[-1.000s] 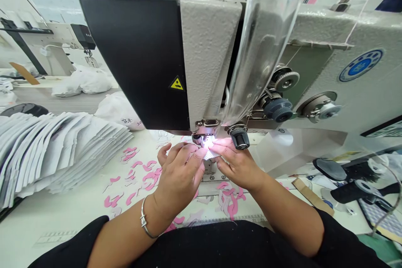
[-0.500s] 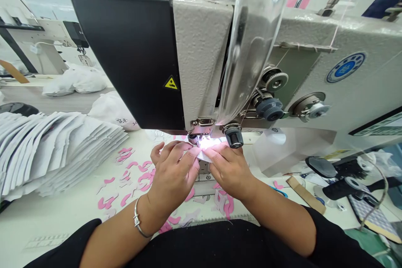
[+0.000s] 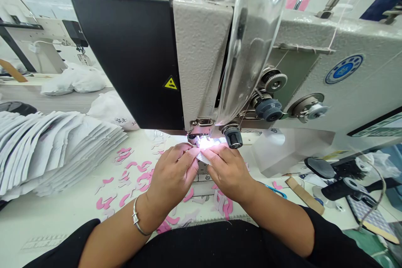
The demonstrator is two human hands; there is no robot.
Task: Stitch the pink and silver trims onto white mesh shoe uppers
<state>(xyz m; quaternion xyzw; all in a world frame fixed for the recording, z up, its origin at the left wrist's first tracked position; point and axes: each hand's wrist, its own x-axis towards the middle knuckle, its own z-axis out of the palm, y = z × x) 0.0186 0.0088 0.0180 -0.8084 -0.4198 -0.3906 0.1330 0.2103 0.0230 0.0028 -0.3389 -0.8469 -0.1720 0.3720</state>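
Hands, two, bare, near-touching at centre: left hand point(image 3: 174, 171) and right hand point(image 3: 230, 169), both pinched on one dotted piece point(image 3: 203, 159), undersides hidden. Dotted piece: small, pale, perforated-looking; lies between the fingertips beneath the machine head, its far edge lost in lamp glare. Clock readings run from it.

Step, as judged: guiding the piece at the presser foot point(image 3: 194, 138). Done well: layers flat, light even tension from both sides, slow turns, fingertips short of the foot.

Contents, left to right:
- Nine o'clock: white sheets point(image 3: 59, 150), fanned, soft-edged, thick stack.
- Ten: white bag point(image 3: 108, 109), plump, marked by pen.
- Eight: pink offcuts point(image 3: 144, 183), curved, thin, scattered over the bench point(image 3: 72, 222).
- Eleven: black cover point(image 3: 125, 54), smooth.
- Twelve: grey casing point(image 3: 202, 54), pebbled paint.
- One: clear guard point(image 3: 251, 50), glossy, bowed.
- Between three and four: brown strip point(image 3: 304, 196), flat; then black spool point(image 3: 337, 189), cylindrical.
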